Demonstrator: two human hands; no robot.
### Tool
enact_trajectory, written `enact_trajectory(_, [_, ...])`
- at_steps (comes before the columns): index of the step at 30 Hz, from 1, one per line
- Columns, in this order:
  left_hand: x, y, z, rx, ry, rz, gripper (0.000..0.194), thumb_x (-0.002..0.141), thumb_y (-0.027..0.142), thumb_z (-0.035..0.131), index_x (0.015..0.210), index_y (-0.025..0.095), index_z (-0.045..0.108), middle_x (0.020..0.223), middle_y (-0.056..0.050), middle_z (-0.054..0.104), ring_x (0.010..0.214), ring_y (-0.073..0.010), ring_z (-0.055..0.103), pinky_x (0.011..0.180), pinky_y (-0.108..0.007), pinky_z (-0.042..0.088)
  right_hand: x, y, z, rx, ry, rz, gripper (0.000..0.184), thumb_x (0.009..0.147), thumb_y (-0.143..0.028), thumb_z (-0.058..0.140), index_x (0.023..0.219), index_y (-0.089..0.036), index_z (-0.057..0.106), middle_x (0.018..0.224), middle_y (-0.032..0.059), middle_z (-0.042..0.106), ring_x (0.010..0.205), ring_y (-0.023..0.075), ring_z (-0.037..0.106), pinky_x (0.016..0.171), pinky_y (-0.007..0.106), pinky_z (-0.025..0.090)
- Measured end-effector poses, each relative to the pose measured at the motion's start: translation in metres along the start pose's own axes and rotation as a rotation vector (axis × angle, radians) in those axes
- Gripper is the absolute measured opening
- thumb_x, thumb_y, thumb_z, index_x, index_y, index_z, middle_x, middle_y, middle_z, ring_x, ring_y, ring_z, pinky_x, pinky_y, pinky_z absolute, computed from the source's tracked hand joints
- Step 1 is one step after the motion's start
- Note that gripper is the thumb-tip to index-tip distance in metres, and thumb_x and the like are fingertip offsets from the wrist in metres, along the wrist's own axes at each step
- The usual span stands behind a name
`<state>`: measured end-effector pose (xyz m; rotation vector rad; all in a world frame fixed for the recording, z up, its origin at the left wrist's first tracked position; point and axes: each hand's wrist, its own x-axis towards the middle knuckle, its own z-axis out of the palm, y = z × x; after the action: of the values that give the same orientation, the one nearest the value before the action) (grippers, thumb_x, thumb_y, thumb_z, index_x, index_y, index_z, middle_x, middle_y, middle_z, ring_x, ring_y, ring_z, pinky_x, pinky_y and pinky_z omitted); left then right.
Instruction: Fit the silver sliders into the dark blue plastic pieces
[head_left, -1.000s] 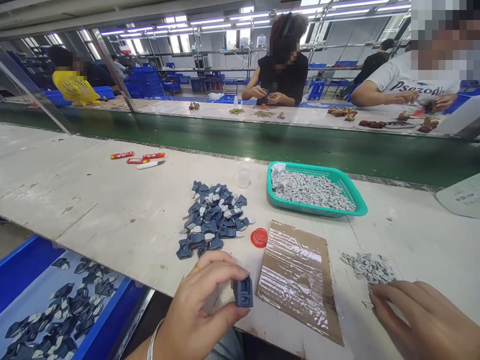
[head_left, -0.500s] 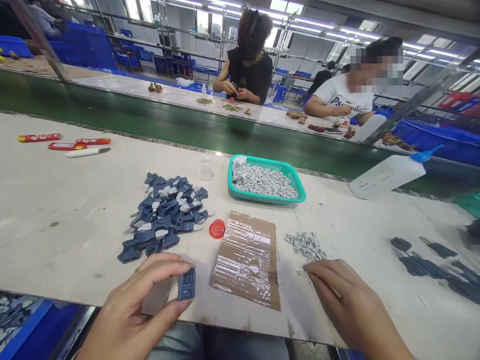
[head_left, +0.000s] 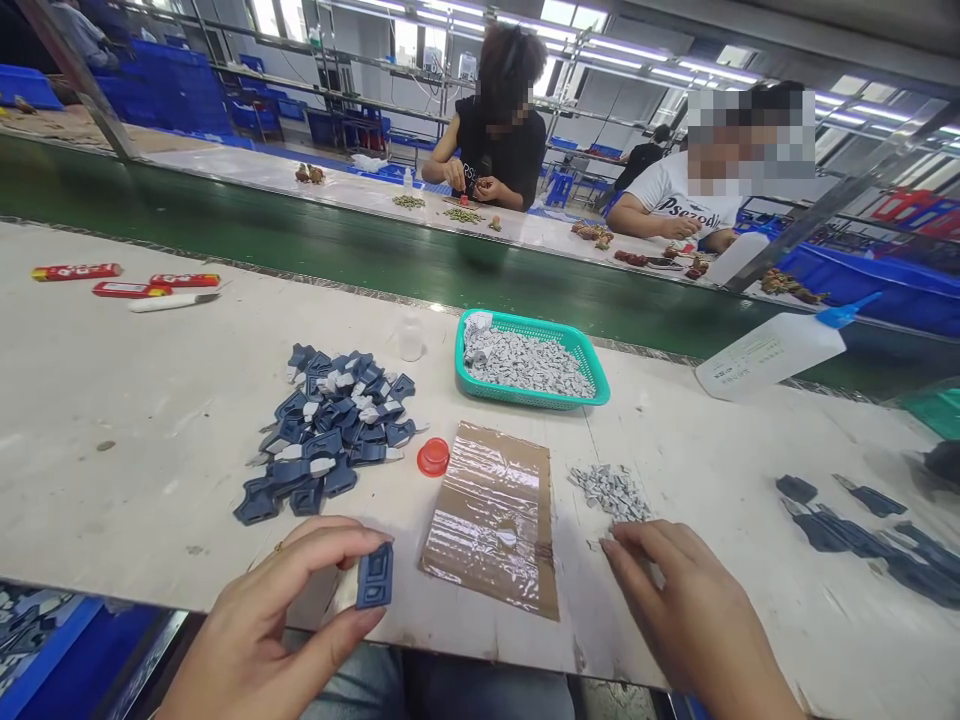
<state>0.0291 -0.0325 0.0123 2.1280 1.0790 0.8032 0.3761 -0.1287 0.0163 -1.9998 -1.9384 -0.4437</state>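
Observation:
My left hand [head_left: 281, 610] grips a small dark blue part [head_left: 374, 576] with a pale block behind it, pinched between thumb and fingertips above the table's front edge. Two recessed windows show on its face. My right hand [head_left: 679, 600] rests low over the table, fingertips drawn together at the near edge of a pile of small grey pieces [head_left: 611, 492]. One tiny piece [head_left: 595, 546] lies right by those fingertips; whether they pinch anything is hidden. Between the hands lies a cardboard sheet [head_left: 491, 520] covered with shiny clear tape.
A heap of blue-and-white parts [head_left: 330, 430] lies left, beside a red cap [head_left: 433, 457] and a clear cup [head_left: 410, 340]. Behind are a green basket [head_left: 532, 400] of grey pieces and a white bottle [head_left: 772, 355]. More blue parts [head_left: 847, 530] lie right. Two co-workers sit across the green belt [head_left: 300, 240].
My right hand's fingers have shifted slightly left and bent a little more beside the grey pile. My left hand keeps the blue part almost in place.

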Motion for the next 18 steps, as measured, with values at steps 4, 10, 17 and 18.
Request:
enact_trajectory(4, [-0.002, -0.001, -0.001, 0.015, -0.001, 0.007, 0.033, 0.084, 0.031, 0.059, 0.116, 0.033, 0.05, 0.119, 0.004, 0.058, 0.113, -0.011, 0.054, 0.094, -0.008, 0.041, 0.005, -0.001, -0.002, 0.019, -0.017, -0.094, 0.028, 0.094, -0.031, 0.038, 0.084, -0.02, 0.062, 0.076, 0.0025, 0.062, 0.071, 0.016, 0.058, 0.063, 0.028, 0.048])
enact_trajectory(10, [-0.003, 0.002, -0.003, 0.006, -0.026, -0.059, 0.036, 0.08, 0.037, 0.065, 0.113, 0.037, 0.052, 0.111, 0.008, 0.065, 0.102, -0.0093, 0.062, 0.087, -0.004, 0.043, 0.003, 0.005, -0.008, -0.055, -0.1, -0.24, 0.025, 0.093, -0.018, 0.038, 0.086, -0.016, 0.061, 0.077, 0.0053, 0.06, 0.071, 0.0173, 0.054, 0.062, 0.028, 0.046])
enact_trajectory(17, [-0.002, 0.019, 0.004, -0.214, -0.071, -0.237, 0.031, 0.079, 0.041, 0.063, 0.109, 0.038, 0.057, 0.103, 0.006, 0.069, 0.081, -0.0103, 0.066, 0.073, -0.01, 0.052, 0.01, -0.002, -0.014, -0.191, -0.091, -0.428, 0.034, 0.083, -0.002, 0.031, 0.087, -0.008, 0.064, 0.077, 0.0132, 0.061, 0.07, 0.0227, 0.055, 0.065, 0.036, 0.05])
enact_trajectory(18, [-0.001, 0.022, 0.005, -0.242, -0.069, -0.242, 0.031, 0.078, 0.04, 0.065, 0.108, 0.038, 0.058, 0.1, 0.006, 0.069, 0.079, -0.0101, 0.066, 0.073, -0.01, 0.052, 0.012, -0.001, -0.014, -0.171, -0.08, -0.454, 0.034, 0.083, -0.003, 0.03, 0.086, -0.009, 0.064, 0.076, 0.0123, 0.061, 0.068, 0.022, 0.056, 0.064, 0.035, 0.05])
